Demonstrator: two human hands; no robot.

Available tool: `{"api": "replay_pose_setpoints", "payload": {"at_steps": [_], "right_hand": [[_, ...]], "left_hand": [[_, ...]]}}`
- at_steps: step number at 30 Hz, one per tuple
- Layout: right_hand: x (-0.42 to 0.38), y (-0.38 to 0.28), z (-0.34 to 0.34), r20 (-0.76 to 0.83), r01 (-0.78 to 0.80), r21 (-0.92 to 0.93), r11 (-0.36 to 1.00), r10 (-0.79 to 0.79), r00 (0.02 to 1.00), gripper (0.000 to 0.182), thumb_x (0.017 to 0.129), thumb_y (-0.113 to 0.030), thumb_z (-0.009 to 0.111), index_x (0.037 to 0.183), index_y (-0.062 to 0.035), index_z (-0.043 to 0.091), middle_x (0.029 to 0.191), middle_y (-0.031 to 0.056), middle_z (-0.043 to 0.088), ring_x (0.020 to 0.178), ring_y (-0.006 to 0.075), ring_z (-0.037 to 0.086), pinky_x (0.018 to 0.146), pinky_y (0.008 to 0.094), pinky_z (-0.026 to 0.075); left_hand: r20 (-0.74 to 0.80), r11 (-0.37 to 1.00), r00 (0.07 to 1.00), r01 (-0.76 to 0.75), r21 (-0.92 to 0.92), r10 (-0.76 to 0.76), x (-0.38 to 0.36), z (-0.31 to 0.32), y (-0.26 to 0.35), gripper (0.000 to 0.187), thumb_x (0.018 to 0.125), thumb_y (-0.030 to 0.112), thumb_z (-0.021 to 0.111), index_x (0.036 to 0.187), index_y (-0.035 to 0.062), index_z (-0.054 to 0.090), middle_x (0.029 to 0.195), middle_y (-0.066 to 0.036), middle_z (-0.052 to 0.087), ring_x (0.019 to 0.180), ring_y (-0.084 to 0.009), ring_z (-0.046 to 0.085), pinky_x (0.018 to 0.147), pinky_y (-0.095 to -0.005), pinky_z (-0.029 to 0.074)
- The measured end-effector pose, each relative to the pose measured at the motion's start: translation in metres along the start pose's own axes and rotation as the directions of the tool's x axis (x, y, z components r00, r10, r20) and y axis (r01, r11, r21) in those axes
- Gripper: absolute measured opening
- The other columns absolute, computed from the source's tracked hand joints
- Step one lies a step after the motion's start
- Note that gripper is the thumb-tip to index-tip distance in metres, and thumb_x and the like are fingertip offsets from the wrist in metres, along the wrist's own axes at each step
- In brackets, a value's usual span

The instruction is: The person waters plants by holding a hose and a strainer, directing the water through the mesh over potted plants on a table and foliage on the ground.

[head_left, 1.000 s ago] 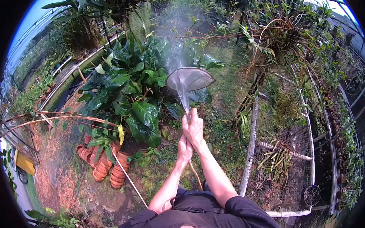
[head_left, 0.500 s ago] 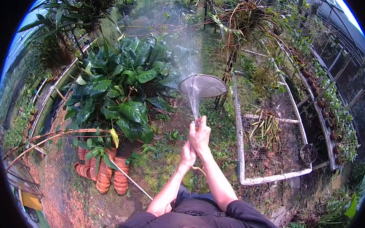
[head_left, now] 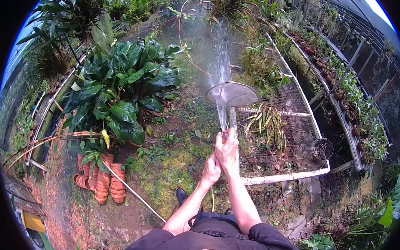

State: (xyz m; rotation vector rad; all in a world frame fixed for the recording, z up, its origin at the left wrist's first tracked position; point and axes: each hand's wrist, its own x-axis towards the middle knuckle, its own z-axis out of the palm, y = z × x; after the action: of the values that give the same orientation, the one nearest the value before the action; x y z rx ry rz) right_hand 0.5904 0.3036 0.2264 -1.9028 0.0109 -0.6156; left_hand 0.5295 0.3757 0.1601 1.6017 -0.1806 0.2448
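Observation:
My right hand [head_left: 226, 148] is closed around the upper end of a hose, with the fingers near its mouth. Just below and to the left, my left hand [head_left: 212, 170] grips the hose lower down. A pale yellow length of the hose [head_left: 213, 199] drops from my hands toward my body. Water [head_left: 221, 110] shoots forward from my fingers and meets a round, greyish disc with a dark rim [head_left: 237, 94], which looks like mesh. Beyond it the spray [head_left: 219, 50] spreads toward the hanging plants [head_left: 229, 5]. The hose mouth itself is mostly hidden by my fingers.
A large leafy plant [head_left: 121, 88] grows left of the spray. Stacked terracotta pots [head_left: 103, 183] lie nearer, with a thin pale pole [head_left: 134, 192] beside them. At right is a white-framed wire-mesh bed [head_left: 291, 176] with a round basket [head_left: 322, 150]. Potted plants [head_left: 350, 116] line a rack farther right.
The view has shifted rightward and forward, so the mesh bed lies closer to my hands. My dark shoe now shows at lower left. Both hands keep their hold while the water runs.

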Motion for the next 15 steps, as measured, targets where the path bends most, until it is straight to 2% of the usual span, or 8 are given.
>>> {"api": "replay_pose_setpoints", "payload": {"at_steps": [2, 3, 4, 5, 8, 9, 12, 15], "right_hand": [[0.0, 0.016, -0.039, -0.031, 0.077, -0.005, 0.997, -0.077, 0.997, 0.017, 0.092, -0.008, 0.066, 0.1, -0.0025, 0.051, 0.058, 0.0145, 0.059, 0.048, 0.0273, 0.062, 0.046, 0.0398, 0.043], [0.002, 0.015, -0.061, -0.001, 0.063, -0.02, 0.998, -0.063, 0.998, 0.018, 0.092, -0.008, 0.067, 0.1, -0.0024, 0.052, 0.058, 0.0139, 0.06, 0.048, 0.0272, 0.061, 0.047, 0.0388, 0.044], [0.004, 0.011, -0.08, -0.017, 0.113, -0.003, 0.994, -0.113, 0.993, 0.019, 0.091, -0.008, 0.067, 0.101, -0.0019, 0.052, 0.059, 0.0135, 0.061, 0.048, 0.0272, 0.062, 0.047, 0.0382, 0.046], [0.005, 0.007, -0.098, 0.002, 0.105, -0.004, 0.994, -0.105, 0.994, 0.019, 0.091, -0.008, 0.067, 0.102, -0.0015, 0.052, 0.06, 0.0137, 0.062, 0.049, 0.0272, 0.063, 0.048, 0.038, 0.047], [0.007, -0.001, -0.13, 0.016, 0.111, 0.002, 0.994, -0.111, 0.994, 0.019, 0.092, -0.009, 0.066, 0.102, -0.0012, 0.052, 0.062, 0.0151, 0.064, 0.052, 0.0271, 0.066, 0.049, 0.0381, 0.048], [0.007, -0.003, -0.137, 0.011, 0.118, 0.006, 0.993, -0.118, 0.993, 0.019, 0.092, -0.009, 0.066, 0.102, -0.0012, 0.052, 0.063, 0.0156, 0.065, 0.053, 0.0271, 0.067, 0.049, 0.0382, 0.049], [0.001, -0.009, -0.144, 0.017, 0.117, 0.048, 0.992, -0.118, 0.993, 0.017, 0.092, -0.009, 0.064, 0.101, -0.0013, 0.052, 0.063, 0.0183, 0.065, 0.058, 0.0366, 0.068, 0.052, 0.0443, 0.05], [-0.009, -0.006, -0.135, 0.045, 0.062, 0.048, 0.997, -0.064, 0.997, 0.018, 0.092, -0.008, 0.064, 0.102, -0.0012, 0.051, 0.063, 0.0198, 0.063, 0.058, 0.0378, 0.067, 0.051, 0.046, 0.049]], "left_hand": [[-0.032, 0.999, 0.999, -0.023, -0.039, 0.022, -0.015, 0.042, 0.011, 0.034, 0.103, 0.017, 0.044, 0.127, -0.0047, 0.055, 0.101, -0.026, 0.071, 0.097, -0.0327, 0.071, 0.082, -0.0407, 0.052], [-0.026, 0.999, 1.0, -0.007, -0.052, 0.006, -0.023, 0.059, 0.016, 0.034, 0.103, 0.017, 0.044, 0.127, -0.0045, 0.055, 0.1, -0.026, 0.071, 0.095, -0.0322, 0.071, 0.08, -0.0408, 0.052], [-0.022, 0.998, 1.0, 0.004, -0.064, -0.005, -0.028, 0.075, 0.021, 0.034, 0.103, 0.017, 0.044, 0.126, -0.0043, 0.055, 0.099, -0.025, 0.071, 0.093, -0.0317, 0.071, 0.079, -0.0408, 0.053], [-0.056, 0.995, 0.995, -0.086, -0.045, 0.084, -0.032, 0.09, 0.026, 0.032, 0.103, 0.018, 0.044, 0.125, -0.0035, 0.056, 0.093, -0.025, 0.07, 0.085, -0.0306, 0.071, 0.074, -0.041, 0.052], [0.036, 0.994, 0.997, 0.068, -0.088, -0.065, -0.045, 0.112, 0.051, 0.035, 0.106, 0.017, 0.044, 0.131, -0.0055, 0.053, 0.112, -0.016, 0.067, 0.105, -0.0195, 0.062, 0.092, -0.0331, 0.048], [0.062, 0.992, 0.994, 0.095, -0.081, -0.09, -0.046, 0.114, 0.052, 0.036, 0.106, 0.018, 0.044, 0.131, -0.0054, 0.053, 0.113, -0.016, 0.067, 0.106, -0.0187, 0.062, 0.091, -0.0329, 0.048], [-0.055, 0.999, 0.998, -0.019, -0.049, 0.016, -0.053, 0.122, 0.055, 0.032, 0.105, 0.02, 0.043, 0.123, -0.0032, 0.056, 0.091, -0.023, 0.07, 0.082, -0.028, 0.07, 0.073, -0.0401, 0.053], [-0.065, 0.998, 0.998, -0.019, -0.061, 0.015, -0.06, 0.115, 0.05, 0.032, 0.105, 0.019, 0.042, 0.122, -0.003, 0.056, 0.092, -0.022, 0.07, 0.085, -0.026, 0.069, 0.076, -0.0391, 0.053]]}}
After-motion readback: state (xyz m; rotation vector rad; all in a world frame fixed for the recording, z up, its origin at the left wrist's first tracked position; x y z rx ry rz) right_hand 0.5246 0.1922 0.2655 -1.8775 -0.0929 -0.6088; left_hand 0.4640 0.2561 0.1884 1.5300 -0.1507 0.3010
